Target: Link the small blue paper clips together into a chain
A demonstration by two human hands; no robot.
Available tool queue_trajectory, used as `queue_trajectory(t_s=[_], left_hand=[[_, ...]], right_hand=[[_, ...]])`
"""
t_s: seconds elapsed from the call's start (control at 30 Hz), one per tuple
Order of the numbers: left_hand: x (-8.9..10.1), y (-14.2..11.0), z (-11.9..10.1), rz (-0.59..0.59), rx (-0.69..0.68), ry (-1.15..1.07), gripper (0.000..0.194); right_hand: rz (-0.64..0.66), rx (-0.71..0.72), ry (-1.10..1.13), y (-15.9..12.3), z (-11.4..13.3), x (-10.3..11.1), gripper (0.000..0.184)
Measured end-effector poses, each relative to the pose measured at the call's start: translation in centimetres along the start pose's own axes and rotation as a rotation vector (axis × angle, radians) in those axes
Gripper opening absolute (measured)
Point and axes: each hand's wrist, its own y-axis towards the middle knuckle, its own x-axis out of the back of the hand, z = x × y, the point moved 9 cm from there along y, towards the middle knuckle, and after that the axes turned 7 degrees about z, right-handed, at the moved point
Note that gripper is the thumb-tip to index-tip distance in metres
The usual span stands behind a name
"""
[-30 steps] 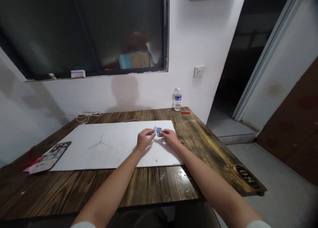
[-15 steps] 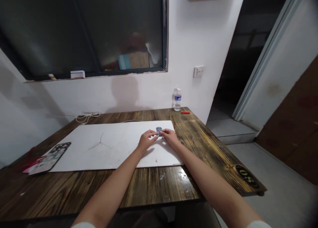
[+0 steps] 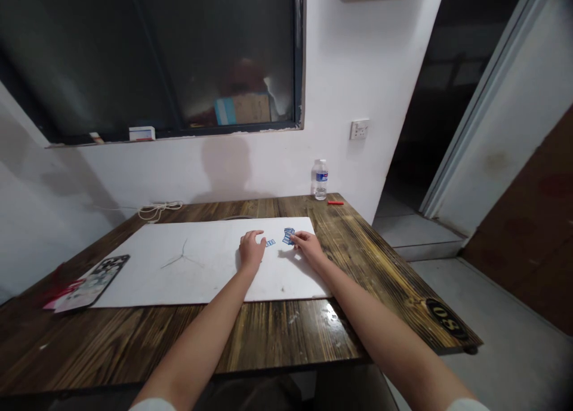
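Observation:
My right hand (image 3: 306,247) pinches a small bundle of blue and white cards (image 3: 288,236) just above the white sheet (image 3: 197,264) on the wooden table (image 3: 268,333). A single blue card (image 3: 270,242) lies flat on the sheet between my hands. My left hand (image 3: 251,248) rests on the sheet to the left of that card, fingers loosely curled and apart, holding nothing.
A water bottle (image 3: 319,179) and a red pen (image 3: 335,202) stand at the table's far right by the wall. A white cable (image 3: 157,209) lies at the back left. A phone (image 3: 92,282) over red paper sits at the left. The table edge drops off on the right.
My left hand has let go of the cards and moved left. One blue card now lies on the sheet. My right hand keeps the bundle.

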Motion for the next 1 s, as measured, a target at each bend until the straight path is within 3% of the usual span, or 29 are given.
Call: queue_trajectory(t_s=[0.13, 0.37, 0.7, 1.0], left_hand=[[-1.9, -0.1, 0.6, 0.185, 0.034, 0.125, 0.027], [-2.8, -0.4, -0.5, 0.256, -0.051, 0.193, 0.023], [-2.7, -0.5, -1.3, 0.243, -0.128, 0.080, 0.017], [-1.5, -0.8, -1.0, 0.210, 0.007, 0.088, 0.018]], right_hand=[[0.010, -0.006, 0.004, 0.0, 0.0, -0.1, 0.038], [0.009, -0.005, 0.014, 0.3, -0.5, -0.1, 0.039], [0.007, -0.007, 0.012, 0.1, -0.2, -0.1, 0.036], [-0.001, -0.005, -0.009, -0.1, 0.1, -0.1, 0.036]])
